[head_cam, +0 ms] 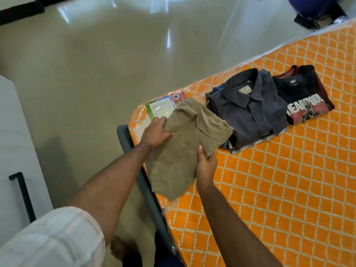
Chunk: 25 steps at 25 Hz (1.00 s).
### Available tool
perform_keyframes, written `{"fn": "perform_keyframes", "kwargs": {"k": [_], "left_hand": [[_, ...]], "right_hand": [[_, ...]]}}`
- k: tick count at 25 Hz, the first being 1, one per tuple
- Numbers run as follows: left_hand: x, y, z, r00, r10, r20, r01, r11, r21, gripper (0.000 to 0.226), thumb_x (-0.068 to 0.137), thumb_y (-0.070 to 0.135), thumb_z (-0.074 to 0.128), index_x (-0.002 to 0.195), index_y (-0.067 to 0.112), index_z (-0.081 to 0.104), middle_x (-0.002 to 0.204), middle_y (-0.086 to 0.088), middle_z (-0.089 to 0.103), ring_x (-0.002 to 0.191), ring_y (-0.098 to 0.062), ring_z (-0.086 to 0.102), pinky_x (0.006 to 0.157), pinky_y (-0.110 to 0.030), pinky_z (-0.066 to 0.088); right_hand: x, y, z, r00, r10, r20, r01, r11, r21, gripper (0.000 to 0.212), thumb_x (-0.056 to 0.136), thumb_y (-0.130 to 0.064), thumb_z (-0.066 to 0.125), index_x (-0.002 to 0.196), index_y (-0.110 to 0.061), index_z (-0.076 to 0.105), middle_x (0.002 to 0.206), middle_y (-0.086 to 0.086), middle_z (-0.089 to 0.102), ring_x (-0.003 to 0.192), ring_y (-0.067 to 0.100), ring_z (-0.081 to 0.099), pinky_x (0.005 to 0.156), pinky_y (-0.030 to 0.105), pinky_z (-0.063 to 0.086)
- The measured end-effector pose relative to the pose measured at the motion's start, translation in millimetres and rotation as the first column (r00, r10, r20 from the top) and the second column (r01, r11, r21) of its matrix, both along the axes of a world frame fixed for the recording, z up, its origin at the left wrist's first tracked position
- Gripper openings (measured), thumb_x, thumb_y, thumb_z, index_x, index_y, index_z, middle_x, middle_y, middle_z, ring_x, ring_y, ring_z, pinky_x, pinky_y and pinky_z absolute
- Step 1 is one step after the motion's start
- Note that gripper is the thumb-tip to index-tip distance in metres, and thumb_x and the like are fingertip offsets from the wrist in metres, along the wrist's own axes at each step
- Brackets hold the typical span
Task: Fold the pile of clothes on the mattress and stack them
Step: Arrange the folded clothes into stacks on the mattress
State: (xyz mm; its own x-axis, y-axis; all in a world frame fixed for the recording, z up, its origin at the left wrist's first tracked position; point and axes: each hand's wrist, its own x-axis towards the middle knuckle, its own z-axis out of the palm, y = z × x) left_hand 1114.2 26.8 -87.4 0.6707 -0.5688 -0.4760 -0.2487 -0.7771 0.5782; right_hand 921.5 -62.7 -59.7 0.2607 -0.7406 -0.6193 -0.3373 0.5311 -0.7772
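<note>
A folded khaki garment [185,143] is held just above the near corner of the orange patterned mattress [279,189]. My left hand [157,132] grips its left edge, thumb on top. My right hand [207,164] pinches its right edge from below. To the right lies a stack of folded clothes topped by a dark blue-grey collared shirt [250,106]. Beyond that sits a second stack topped by a black and red printed T-shirt [306,97].
The mattress is wrapped in clear plastic, with paper labels [161,106] under the wrap at its corner. A grey-blue bed frame rail [146,185] runs along the left edge. Shiny tiled floor [96,64] lies to the left. My bare foot [120,247] is below.
</note>
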Motion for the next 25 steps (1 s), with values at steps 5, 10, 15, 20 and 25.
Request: {"fn": "perform_keyframes", "kwargs": {"k": [5, 10, 15, 20, 25], "left_hand": [[-19.9, 79.5, 64.6, 0.820, 0.331, -0.466, -0.406, 0.911, -0.067, 0.059, 0.068, 0.045, 0.080, 0.117, 0.016, 0.064, 0.110, -0.001, 0.070, 0.104, -0.022, 0.067, 0.090, -0.038, 0.055], [-24.8, 236.8, 184.1, 0.615, 0.526, -0.588, -0.730, 0.661, -0.172, 0.037, 0.089, 0.043, 0.072, 0.116, 0.018, 0.068, 0.114, 0.000, 0.074, 0.103, -0.015, 0.071, 0.095, -0.035, 0.056], [-59.6, 434.1, 258.9, 0.430, 0.744, -0.512, -0.902, 0.340, -0.265, 0.061, 0.087, 0.063, 0.064, 0.127, 0.017, 0.067, 0.121, 0.001, 0.072, 0.112, -0.016, 0.068, 0.106, -0.040, 0.049], [-155.2, 606.2, 267.6, 0.100, 0.739, -0.667, -0.956, -0.115, -0.270, 0.059, 0.086, 0.074, 0.054, 0.128, 0.034, 0.066, 0.126, 0.005, 0.070, 0.119, -0.016, 0.064, 0.109, -0.041, 0.045], [-248.8, 708.9, 248.4, -0.068, 0.688, -0.723, -0.960, -0.241, -0.139, 0.076, 0.068, 0.071, 0.068, 0.124, 0.020, 0.067, 0.116, -0.006, 0.074, 0.111, -0.025, 0.069, 0.092, -0.039, 0.055]], "right_hand": [[16.5, 22.7, 111.5, 0.936, 0.298, 0.187, -0.306, 0.952, 0.016, 0.016, 0.098, -0.013, 0.065, 0.111, -0.007, 0.072, 0.108, 0.010, 0.076, 0.102, 0.027, 0.073, 0.085, 0.039, 0.061], [73.4, 109.1, 234.4, 0.768, 0.563, 0.306, -0.616, 0.779, 0.111, 0.014, 0.097, -0.017, 0.067, 0.109, -0.012, 0.072, 0.103, 0.007, 0.078, 0.096, 0.024, 0.075, 0.072, 0.031, 0.060], [109.2, 300.4, 326.3, 0.463, 0.793, 0.396, -0.873, 0.486, 0.048, 0.016, 0.097, -0.027, 0.067, 0.110, -0.018, 0.070, 0.099, 0.001, 0.078, 0.094, 0.020, 0.075, 0.083, 0.037, 0.059], [85.6, 498.0, 363.8, 0.152, 0.884, 0.442, -0.988, 0.119, 0.102, 0.018, 0.097, -0.027, 0.067, 0.114, -0.020, 0.069, 0.099, 0.000, 0.078, 0.093, 0.018, 0.075, 0.079, 0.034, 0.060], [48.5, 593.9, 323.5, 0.143, 0.884, 0.445, -0.943, -0.015, 0.333, 0.034, 0.093, -0.030, 0.072, 0.123, -0.015, 0.067, 0.108, 0.004, 0.077, 0.101, 0.023, 0.074, 0.083, 0.039, 0.060]]}}
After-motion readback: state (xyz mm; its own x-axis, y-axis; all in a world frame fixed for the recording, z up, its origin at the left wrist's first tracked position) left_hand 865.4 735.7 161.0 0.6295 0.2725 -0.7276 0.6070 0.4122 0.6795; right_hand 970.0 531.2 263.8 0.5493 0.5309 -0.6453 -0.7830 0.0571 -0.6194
